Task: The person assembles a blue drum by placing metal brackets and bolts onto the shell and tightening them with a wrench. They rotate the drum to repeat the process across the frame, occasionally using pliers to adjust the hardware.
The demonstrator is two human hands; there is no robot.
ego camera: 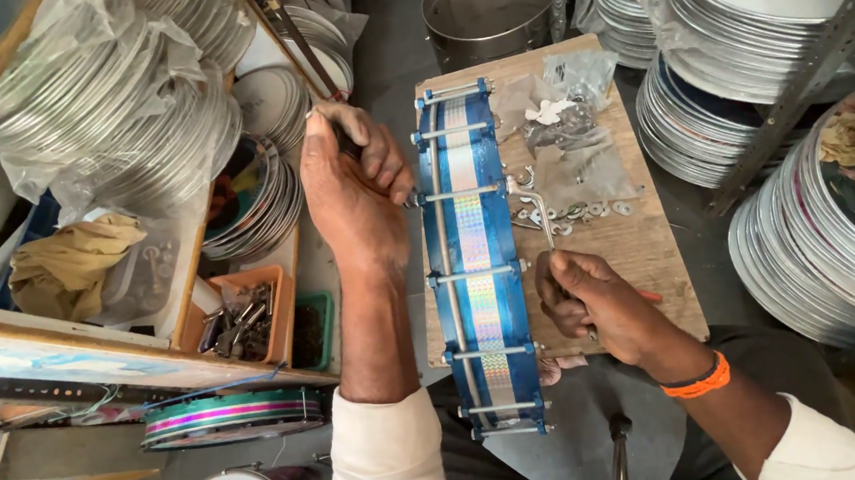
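A blue drum shell (478, 267) stands on edge across a wooden board (639, 245), its side facing up, with a holographic silver band down the middle and metal tension rods crossing it. The left hand (352, 190) is closed over the shell's left rim, fingers curled over the top edge. The right hand (592, 304) is closed around a bent metal key (538, 207), whose upper end meets a tension rod fitting on the shell's right side. An orange band sits on the right wrist.

On the board beside the shell lie loose washers (586, 211) and crumpled clear plastic bags (569, 110) of small hardware. Left of the person, an orange tray (243, 323) holds metal parts, beside a small green tray (311, 330). Stacked metal hoops wrapped in clear plastic (107, 102) fill the left shelf; similar stacks (818, 223) stand right.
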